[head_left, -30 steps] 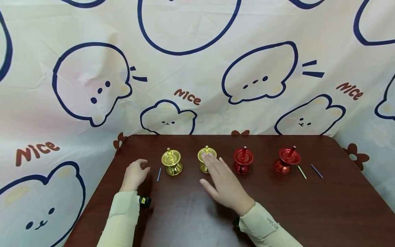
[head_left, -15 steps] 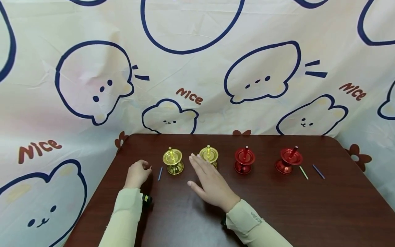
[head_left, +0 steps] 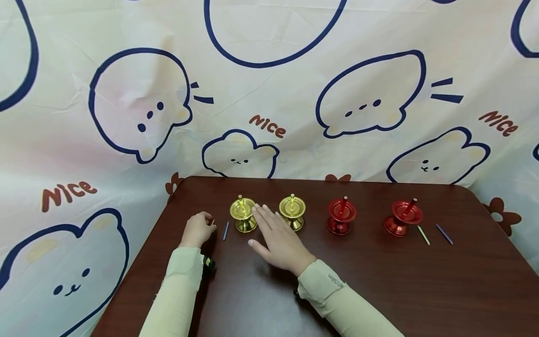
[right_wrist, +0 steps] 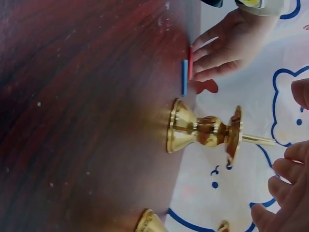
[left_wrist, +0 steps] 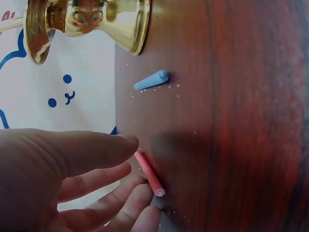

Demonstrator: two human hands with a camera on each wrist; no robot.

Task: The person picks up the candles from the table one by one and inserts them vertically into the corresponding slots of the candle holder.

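Observation:
My left hand (head_left: 198, 230) rests low at the table's left side, fingers loosely bent. In the left wrist view its thumb and fingers (left_wrist: 137, 198) lie around a red chalk-like stick (left_wrist: 150, 175) on the table; no firm pinch shows. A blue stick (left_wrist: 152, 80) lies between that hand and the left gold candle holder (head_left: 245, 225). My right hand (head_left: 280, 243) hovers with straight fingers before the two gold holders, its fingertips overlapping the left one's edge in the head view. The right wrist view shows these fingers apart from the holder's upright post (right_wrist: 258, 140). The second gold candle holder (head_left: 292, 206) is partly covered.
Two red candle holders, one mid-right (head_left: 340, 227) and one farther right (head_left: 396, 227), continue the row. Beside the latter lie a green stick (head_left: 424, 235) and a dark blue stick (head_left: 444, 234). A printed cloth (head_left: 303, 159) hangs behind the brown table (head_left: 379, 285).
My right hand has moved left, from the second gold holder towards the first. The left hand stays beside the sticks. The head view has shifted slightly, so the scene sits farther right.

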